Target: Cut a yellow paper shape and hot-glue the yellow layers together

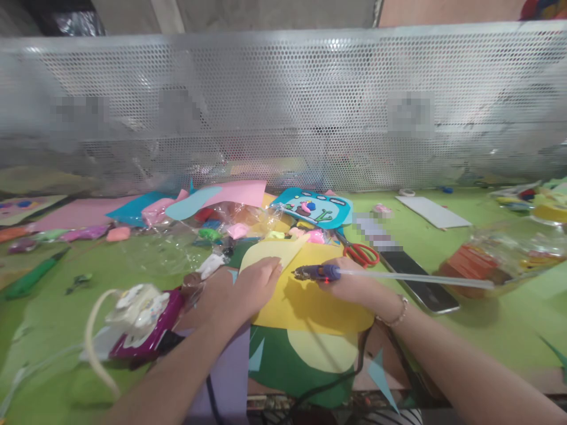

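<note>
1. A green surface (pixel 487 330) is lying under a clutter of craft scraps; a perforated metal screen (pixel 283 106) is standing along its far edge, closing off the room behind.
2. Pink and blue foam sheets and bags of clay pieces are lying far left of centre; red-handled scissors (pixel 363 255) and a dark phone (pixel 420 280) are lying to the right, near the right hand.
3. A pink device with a white strap (pixel 142 324) is sitting near left.
4. Left hand (pixel 254 286): grip flat and open, palm pressing down on the left edge of the yellow foam sheet (pixel 310 304), fingers pointing far-right.
5. Right hand (pixel 354 286): grip closed around a purple glue gun (pixel 316 273), nozzle pointing left just above the yellow sheet, a clear glue stick (pixel 420 277) sticking out to the right.
6. Yellow sheet is lying at near centre, overlapping a green sheet (pixel 274 366).
7. Both forearms are reaching in from the near edge, converging; a bracelet is showing on the right wrist.
</note>
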Action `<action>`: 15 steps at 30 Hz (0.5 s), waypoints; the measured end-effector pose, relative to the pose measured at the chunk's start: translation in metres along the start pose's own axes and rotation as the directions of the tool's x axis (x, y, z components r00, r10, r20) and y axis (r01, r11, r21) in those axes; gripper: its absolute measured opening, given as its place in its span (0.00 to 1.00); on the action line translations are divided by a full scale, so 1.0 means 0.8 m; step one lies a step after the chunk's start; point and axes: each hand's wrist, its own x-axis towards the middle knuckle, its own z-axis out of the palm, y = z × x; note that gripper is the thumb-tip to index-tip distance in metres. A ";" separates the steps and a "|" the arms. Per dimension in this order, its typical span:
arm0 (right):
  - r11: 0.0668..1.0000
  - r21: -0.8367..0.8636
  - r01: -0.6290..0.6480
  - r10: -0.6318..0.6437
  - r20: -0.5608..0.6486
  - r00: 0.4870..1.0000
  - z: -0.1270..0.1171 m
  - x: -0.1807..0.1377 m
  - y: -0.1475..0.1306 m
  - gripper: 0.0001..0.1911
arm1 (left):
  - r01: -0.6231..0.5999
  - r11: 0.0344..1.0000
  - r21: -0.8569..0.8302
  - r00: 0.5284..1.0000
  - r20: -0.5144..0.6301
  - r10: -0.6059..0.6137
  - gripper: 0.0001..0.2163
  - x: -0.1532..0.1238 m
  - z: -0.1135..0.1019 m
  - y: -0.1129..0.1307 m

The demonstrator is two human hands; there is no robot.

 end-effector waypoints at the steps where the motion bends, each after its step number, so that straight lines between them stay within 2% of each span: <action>1: 1.000 0.014 0.009 -0.009 0.003 1.000 0.000 0.000 0.001 0.07 | 0.001 1.000 0.002 1.000 0.000 -0.001 0.13 0.000 0.000 0.000; 15: 0.997 0.075 -0.035 0.034 0.024 0.999 0.003 0.004 0.000 0.05 | -0.003 1.000 -0.001 1.000 -0.031 0.003 0.13 0.001 0.004 -0.002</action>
